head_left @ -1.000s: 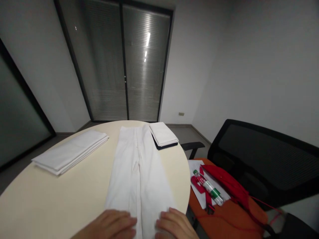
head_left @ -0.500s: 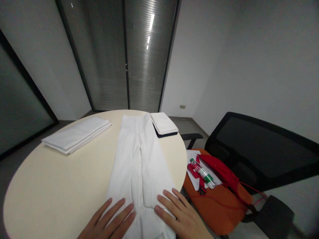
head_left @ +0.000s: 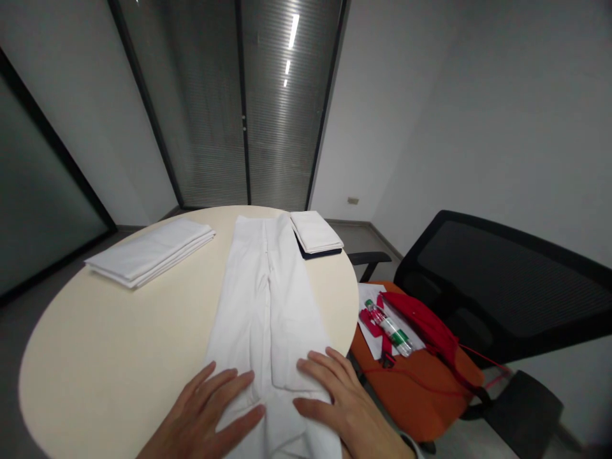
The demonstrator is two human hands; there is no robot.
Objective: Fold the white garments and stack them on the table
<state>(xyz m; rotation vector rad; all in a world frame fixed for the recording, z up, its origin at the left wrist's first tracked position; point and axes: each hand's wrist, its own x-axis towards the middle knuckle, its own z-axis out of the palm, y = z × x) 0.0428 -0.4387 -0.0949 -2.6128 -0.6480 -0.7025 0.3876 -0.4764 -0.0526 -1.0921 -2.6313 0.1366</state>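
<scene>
White trousers lie lengthwise on the round cream table, with the waist at the far edge and the legs running towards me. My left hand rests on the left leg with its fingers spread. On the right leg lies my right hand, its fingers also apart and the thumb stretched inward. Neither hand grips the cloth. The near ends of the legs run out of the frame between my hands.
A folded white cloth lies on the table's left. At the far right sits a smaller folded white cloth on something dark. Beside the table, an orange chair holds a plastic bottle, a red bag and papers.
Both hands have shifted slightly up the trouser legs, away from me. The thumbs now stand further from the fingers. The view has tilted a little downward.
</scene>
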